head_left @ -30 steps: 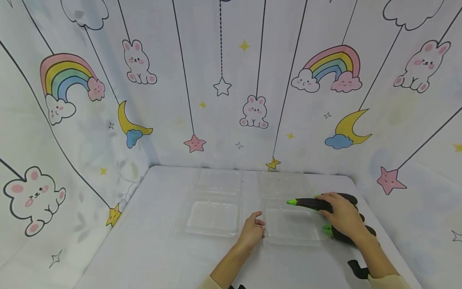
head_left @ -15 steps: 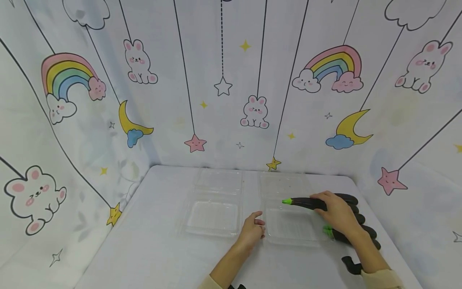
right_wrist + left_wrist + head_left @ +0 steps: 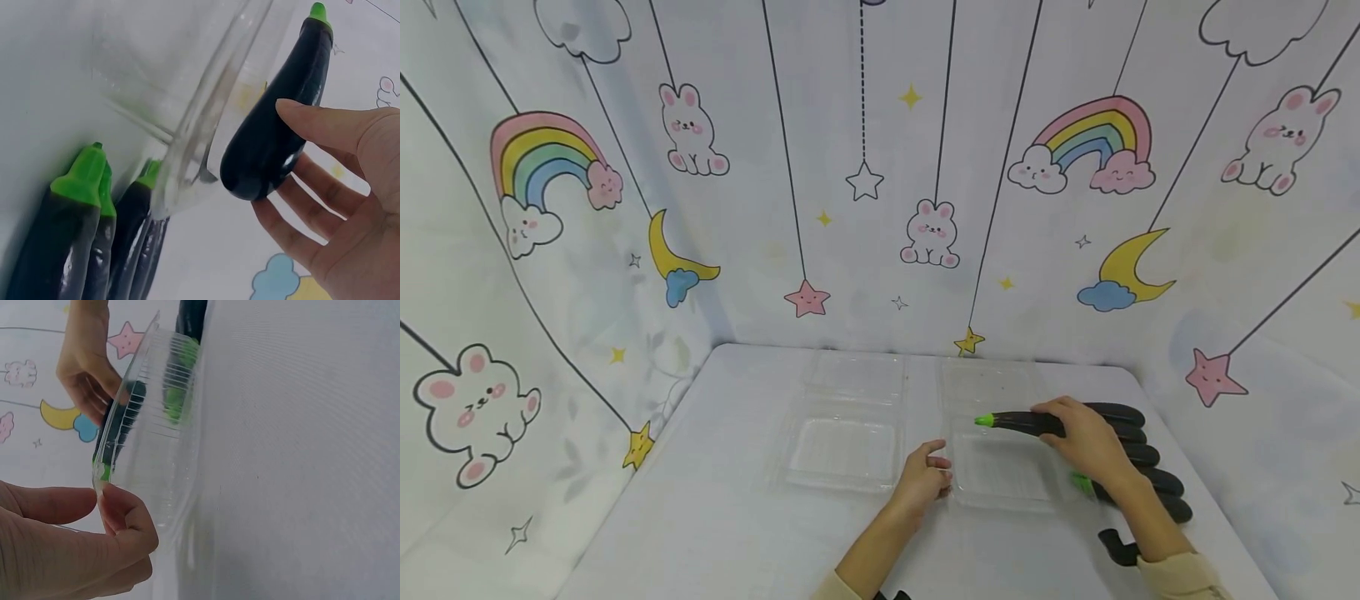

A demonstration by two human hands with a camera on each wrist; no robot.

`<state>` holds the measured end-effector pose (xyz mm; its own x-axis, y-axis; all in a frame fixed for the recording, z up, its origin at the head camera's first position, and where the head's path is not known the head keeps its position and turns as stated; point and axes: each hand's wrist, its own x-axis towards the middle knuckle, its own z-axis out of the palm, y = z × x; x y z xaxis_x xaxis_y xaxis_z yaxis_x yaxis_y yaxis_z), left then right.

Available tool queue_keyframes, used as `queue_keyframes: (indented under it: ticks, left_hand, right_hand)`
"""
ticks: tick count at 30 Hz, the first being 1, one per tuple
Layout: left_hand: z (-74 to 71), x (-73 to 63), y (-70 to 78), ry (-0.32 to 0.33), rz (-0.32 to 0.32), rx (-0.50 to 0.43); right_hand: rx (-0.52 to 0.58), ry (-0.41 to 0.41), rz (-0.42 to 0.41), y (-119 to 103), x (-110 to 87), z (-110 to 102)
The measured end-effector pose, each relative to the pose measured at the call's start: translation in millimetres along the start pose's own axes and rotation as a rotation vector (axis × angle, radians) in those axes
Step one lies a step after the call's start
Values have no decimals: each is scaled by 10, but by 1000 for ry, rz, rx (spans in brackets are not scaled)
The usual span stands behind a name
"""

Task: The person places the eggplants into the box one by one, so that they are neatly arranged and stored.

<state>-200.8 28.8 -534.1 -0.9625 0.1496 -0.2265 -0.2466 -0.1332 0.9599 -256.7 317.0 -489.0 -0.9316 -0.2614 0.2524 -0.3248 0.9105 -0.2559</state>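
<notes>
My right hand (image 3: pixel 1088 446) grips a dark eggplant (image 3: pixel 1021 422) with a green stem end, held over the right-hand clear plastic container (image 3: pixel 1000 479). In the right wrist view, the thumb lies along one side of the eggplant (image 3: pixel 275 125) and the fingers support the other. The eggplant's green tip points left in the head view. My left hand (image 3: pixel 921 482) is at the container's left edge. In the left wrist view, its thumb and curled forefinger pinch the container's rim (image 3: pixel 100 472). Through the clear wall, the left wrist view shows the held eggplant and another one beyond.
Several more eggplants (image 3: pixel 1168 482) lie in a row on the table's right side, partly behind my right arm. A second clear container (image 3: pixel 842 450) stands to the left. A black curved piece (image 3: pixel 1117 547) shows beside the right wrist. Patterned cloth (image 3: pixel 865 250) hangs behind the table.
My right hand has moved left with the eggplant, further over the right-hand container, uncovering more of the eggplant row. My left hand stays at the container's edge.
</notes>
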Motion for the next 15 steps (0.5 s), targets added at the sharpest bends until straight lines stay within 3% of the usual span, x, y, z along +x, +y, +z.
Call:
queue_keyframes:
  ticks: [15]
  left_hand:
    - [-35, 22, -1, -19, -41, -91]
  right_hand:
    - [-1, -21, -35, -91, 31, 162]
